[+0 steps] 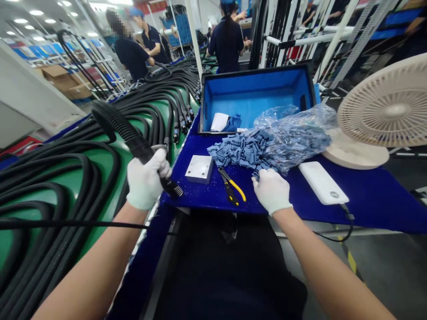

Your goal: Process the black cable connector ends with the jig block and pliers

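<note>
My left hand, in a white glove, is wrapped around the end of a black corrugated hose. The hose's dark end fitting sticks out below the fist, over the table's left edge. My right hand, also gloved, has its fingers pinched at the near edge of a pile of small blue plastic pieces, with a blue piece at the fingertips. Between the hands lie a metal block with holes and yellow-handled pliers.
Behind the pile stands a blue crate; a clear plastic bag of blue pieces lies before it. To the right are a white power bank with a cable and a fan. Many black hoses cover the green surface at left. Co-workers stand beyond.
</note>
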`<action>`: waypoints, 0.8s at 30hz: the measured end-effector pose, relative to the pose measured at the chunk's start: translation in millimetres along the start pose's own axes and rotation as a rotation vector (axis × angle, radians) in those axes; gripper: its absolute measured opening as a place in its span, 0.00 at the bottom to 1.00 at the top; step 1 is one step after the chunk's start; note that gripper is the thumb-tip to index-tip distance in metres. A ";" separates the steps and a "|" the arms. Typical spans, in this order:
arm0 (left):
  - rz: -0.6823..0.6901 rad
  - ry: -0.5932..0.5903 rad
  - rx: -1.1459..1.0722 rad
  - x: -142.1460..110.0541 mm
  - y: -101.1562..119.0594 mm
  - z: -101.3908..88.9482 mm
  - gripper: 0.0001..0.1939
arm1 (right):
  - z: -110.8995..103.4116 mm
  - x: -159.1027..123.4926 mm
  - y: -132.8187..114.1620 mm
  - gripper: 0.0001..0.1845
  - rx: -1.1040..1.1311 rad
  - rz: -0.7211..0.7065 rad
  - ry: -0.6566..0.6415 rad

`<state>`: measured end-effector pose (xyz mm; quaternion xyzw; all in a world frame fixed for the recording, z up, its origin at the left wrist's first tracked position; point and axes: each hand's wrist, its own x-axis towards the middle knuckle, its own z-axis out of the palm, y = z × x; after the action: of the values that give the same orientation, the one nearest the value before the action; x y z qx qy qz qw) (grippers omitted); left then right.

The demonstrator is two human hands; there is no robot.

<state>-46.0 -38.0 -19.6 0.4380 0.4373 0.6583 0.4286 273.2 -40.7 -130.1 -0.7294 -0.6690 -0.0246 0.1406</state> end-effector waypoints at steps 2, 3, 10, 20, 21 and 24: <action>0.105 -0.003 0.076 25.4 -3.9 8.0 0.09 | 5.1 2.5 0.0 0.12 0.024 -0.030 0.006; 0.138 -0.004 0.106 37.4 -7.8 11.4 0.09 | 5.6 2.4 -1.2 0.11 0.056 -0.036 0.008; 0.195 -0.051 0.175 76.9 -43.9 20.8 0.08 | -10.1 4.5 -9.6 0.08 0.441 -0.212 0.016; 0.226 0.051 0.501 73.0 -57.9 22.3 0.07 | -19.0 42.5 -81.2 0.10 0.861 -0.493 -0.302; 0.209 0.042 0.513 73.8 -56.9 21.6 0.08 | -18.0 50.9 -94.1 0.10 0.874 -0.523 -0.327; 0.156 -0.057 0.527 77.7 -52.7 16.8 0.08 | -14.6 77.8 -131.3 0.10 0.909 -0.602 -0.358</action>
<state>-39.8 52.1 -50.2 0.5851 0.5460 0.5403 0.2599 154.4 39.8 -76.1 -0.3658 -0.8039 0.3505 0.3116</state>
